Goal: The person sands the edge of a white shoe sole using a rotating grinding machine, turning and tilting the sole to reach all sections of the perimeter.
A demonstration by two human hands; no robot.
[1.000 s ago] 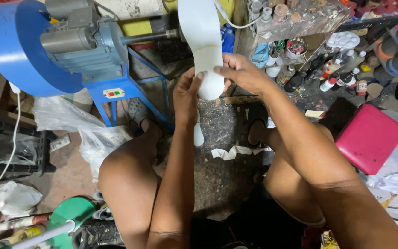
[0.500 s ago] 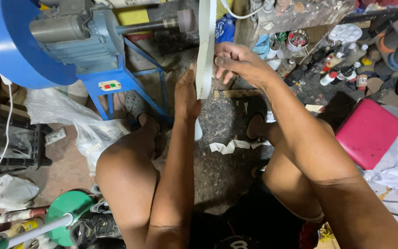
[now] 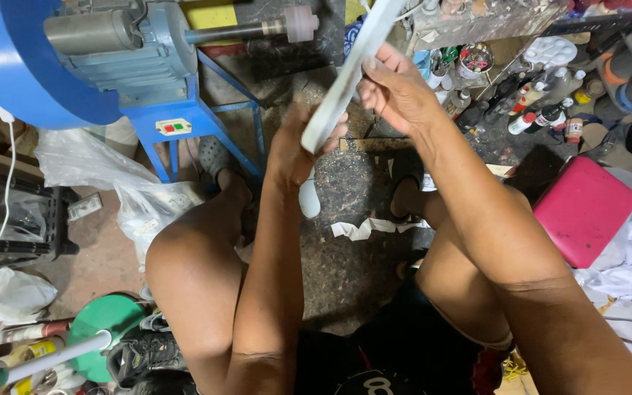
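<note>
Above the bare knees, the left hand (image 3: pixel 294 150) and right hand (image 3: pixel 396 91) hold a long flat white shoe sole (image 3: pixel 345 77) edge-on, fingers clamped on it, near the blue motor machine (image 3: pixel 133 66).

We look down from a single head-worn camera, close above our own knees and forearms, facing the workshop floor (image 3: pixel 360 256) and slightly forward toward the blue machine (image 3: pixel 118 80) at the top left (no second view shares this scene); cluttered bottles (image 3: pixel 543 110) fill the top right.
</note>
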